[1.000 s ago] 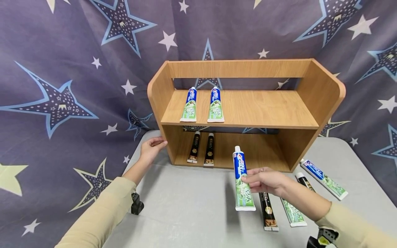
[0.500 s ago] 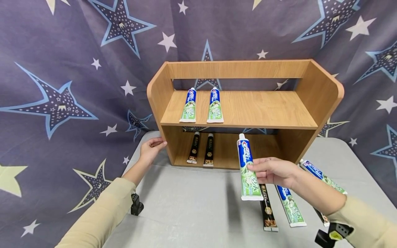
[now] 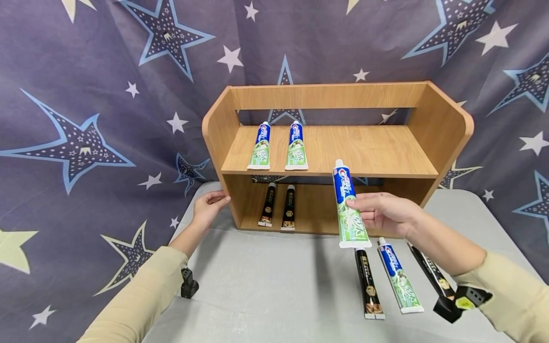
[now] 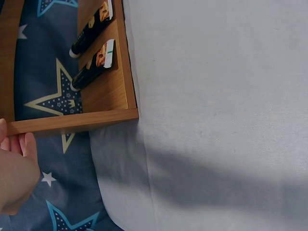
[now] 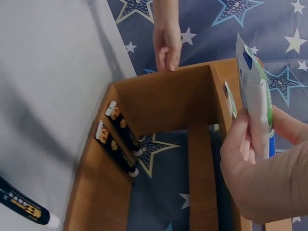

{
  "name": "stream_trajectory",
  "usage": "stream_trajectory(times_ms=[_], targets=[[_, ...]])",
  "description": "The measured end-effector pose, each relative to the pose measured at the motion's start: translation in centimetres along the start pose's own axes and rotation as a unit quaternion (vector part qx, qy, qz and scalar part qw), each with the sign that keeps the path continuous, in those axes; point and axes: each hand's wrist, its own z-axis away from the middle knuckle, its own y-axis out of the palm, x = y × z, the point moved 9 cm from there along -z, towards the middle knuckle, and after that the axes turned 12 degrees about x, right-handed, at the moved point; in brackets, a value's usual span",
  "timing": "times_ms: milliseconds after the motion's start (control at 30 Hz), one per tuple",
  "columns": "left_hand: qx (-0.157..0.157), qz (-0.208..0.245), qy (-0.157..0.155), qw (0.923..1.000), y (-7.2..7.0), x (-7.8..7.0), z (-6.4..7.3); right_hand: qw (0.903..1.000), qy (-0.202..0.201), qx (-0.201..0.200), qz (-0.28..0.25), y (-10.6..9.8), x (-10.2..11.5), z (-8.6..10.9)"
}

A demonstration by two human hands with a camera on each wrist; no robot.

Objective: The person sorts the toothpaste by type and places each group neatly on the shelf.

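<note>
My right hand (image 3: pixel 386 212) pinches a blue, green and white toothpaste tube (image 3: pixel 350 209), thumb on its printed face. The tube is raised in front of the wooden shelf (image 3: pixel 343 174), cap end up. In the right wrist view the tube's white side (image 5: pixel 257 106) faces the camera. My left hand (image 3: pixel 208 209) holds the front edge of the shelf's left side panel, with fingers along the outside. Two like tubes, one left (image 3: pixel 259 146) and one right (image 3: pixel 297 146), lie on the upper board. Below them are two black toothpaste tubes, left (image 3: pixel 268 205) and right (image 3: pixel 289 208).
On the grey tabletop (image 3: pixel 266 286), front right, lie a black tube (image 3: pixel 368 286), a blue-green tube (image 3: pixel 400 276) and another black tube (image 3: pixel 431 271) partly behind my right forearm. A star-printed curtain (image 3: pixel 107 119) hangs behind the shelf.
My right hand has lifted the toothpaste tube upward and slightly right, from low before the shelf to about the upper board's front edge. My left hand stays on the side panel.
</note>
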Motion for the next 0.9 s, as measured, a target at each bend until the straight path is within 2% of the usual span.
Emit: stream_trajectory(times_ms=[267,500,733,900], targets=[[0.0,0.008,0.001,1.0,0.1,0.0,-0.1,0.9986,-0.016,-0.032,0.039,-0.7,2.3,-0.1],[0.001,0.004,0.0,1.0,0.1,0.0,-0.1,0.9987,-0.021,-0.042,0.018,-0.8,3.8,-0.7],[0.001,0.003,0.002,1.0,0.0,-0.1,0.0,0.9975,-0.028,-0.06,0.021,-1.3,5.6,-2.1],[-0.001,-0.004,0.001,1.0,-0.1,0.0,-0.1,0.9972,-0.023,-0.07,0.005,-2.0,6.7,-3.1]])
